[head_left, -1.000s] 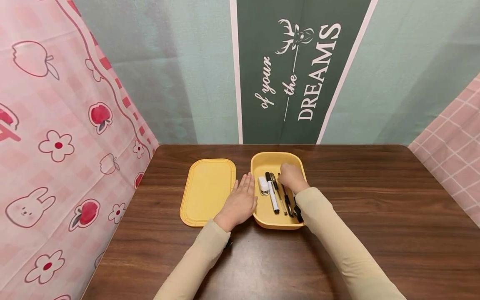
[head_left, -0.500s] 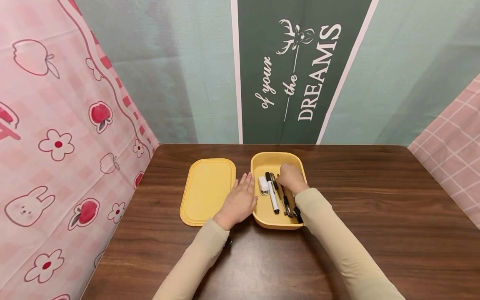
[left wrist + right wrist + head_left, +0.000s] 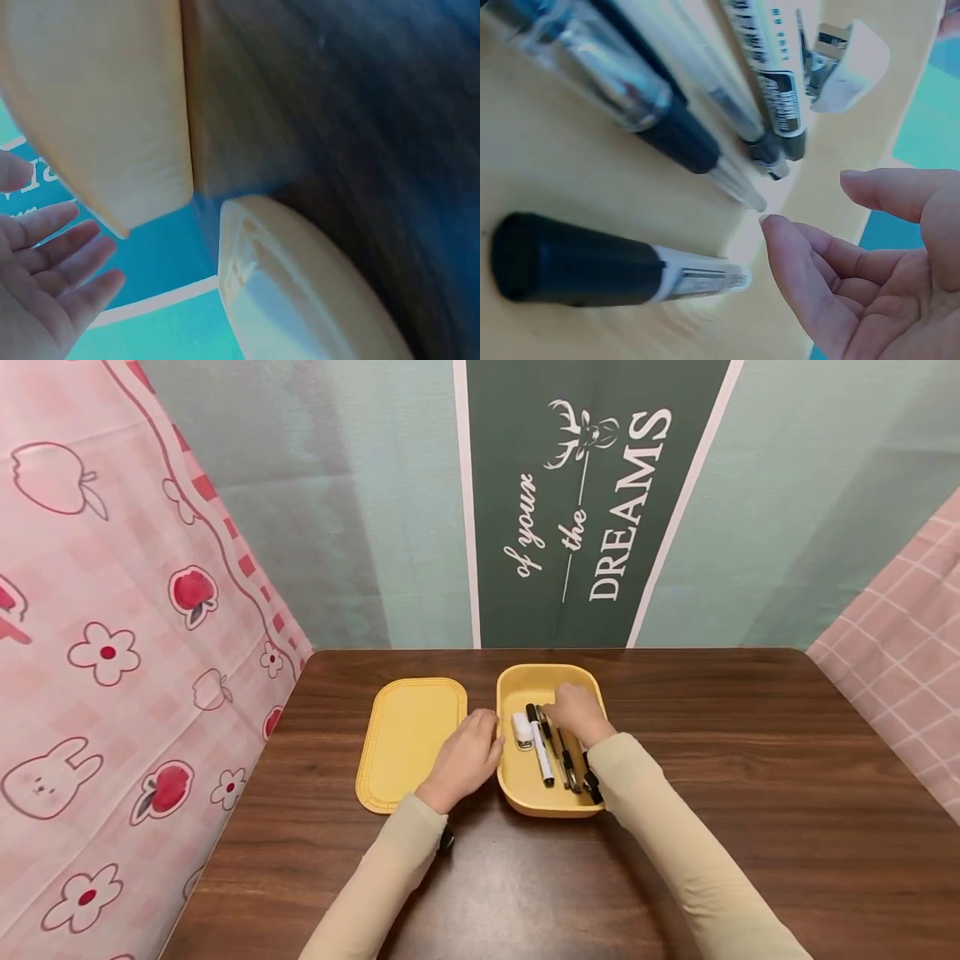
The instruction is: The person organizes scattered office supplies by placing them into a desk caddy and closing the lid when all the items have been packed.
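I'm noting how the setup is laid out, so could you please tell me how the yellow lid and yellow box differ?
The yellow lid is a flat panel, whereas the yellow box has raised walls. The box holds pens, including a white marker; nothing shows on the lid's visible surface. Both are yellow with rounded corners and rest on the wooden table.

The box is yellow (the table wood-grained brown).

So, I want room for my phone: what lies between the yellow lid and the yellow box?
A strip of brown tabletop, partly hidden behind the left hand; the head view shows this.
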Demonstrator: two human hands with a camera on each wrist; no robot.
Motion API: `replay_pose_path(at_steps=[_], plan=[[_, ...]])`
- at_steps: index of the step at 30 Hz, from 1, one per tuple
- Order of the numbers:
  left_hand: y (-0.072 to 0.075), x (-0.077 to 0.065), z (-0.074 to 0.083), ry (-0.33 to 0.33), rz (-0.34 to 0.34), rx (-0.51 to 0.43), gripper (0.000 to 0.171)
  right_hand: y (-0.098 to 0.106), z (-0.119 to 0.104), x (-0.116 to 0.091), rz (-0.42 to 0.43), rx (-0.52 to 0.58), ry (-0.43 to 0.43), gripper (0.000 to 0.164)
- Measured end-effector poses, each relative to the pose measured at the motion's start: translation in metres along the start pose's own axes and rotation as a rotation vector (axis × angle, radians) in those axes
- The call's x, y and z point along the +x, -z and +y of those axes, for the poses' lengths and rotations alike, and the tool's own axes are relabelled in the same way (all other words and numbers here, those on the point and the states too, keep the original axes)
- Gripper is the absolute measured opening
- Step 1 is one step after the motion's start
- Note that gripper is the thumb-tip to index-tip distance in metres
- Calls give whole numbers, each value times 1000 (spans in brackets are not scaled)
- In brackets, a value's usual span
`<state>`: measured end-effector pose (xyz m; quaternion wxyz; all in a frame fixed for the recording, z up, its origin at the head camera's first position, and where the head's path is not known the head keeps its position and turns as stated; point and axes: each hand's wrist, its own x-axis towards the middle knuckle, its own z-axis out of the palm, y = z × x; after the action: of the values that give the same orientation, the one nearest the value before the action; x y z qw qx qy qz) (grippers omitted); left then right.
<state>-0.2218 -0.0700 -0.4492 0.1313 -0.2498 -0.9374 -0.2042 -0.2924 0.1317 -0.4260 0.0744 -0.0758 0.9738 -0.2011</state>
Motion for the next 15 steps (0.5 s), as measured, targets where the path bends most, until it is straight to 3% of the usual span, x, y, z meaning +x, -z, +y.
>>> replay_pose_path(at_steps=[3,6,11,15], plan=[[6,-1,-7,34,13,-31,16,4,-5,-2,1,4,7,40],[17,-3,-17,80,-31,-69,10,9,-12,-5,8,3,25,42],[35,-10,-38,166,-92,-129,9,17,-31,-12,9,4,50,42],[49,-17,-53,196,-114,-161,8,18,-48,-16,26,11,91,40]])
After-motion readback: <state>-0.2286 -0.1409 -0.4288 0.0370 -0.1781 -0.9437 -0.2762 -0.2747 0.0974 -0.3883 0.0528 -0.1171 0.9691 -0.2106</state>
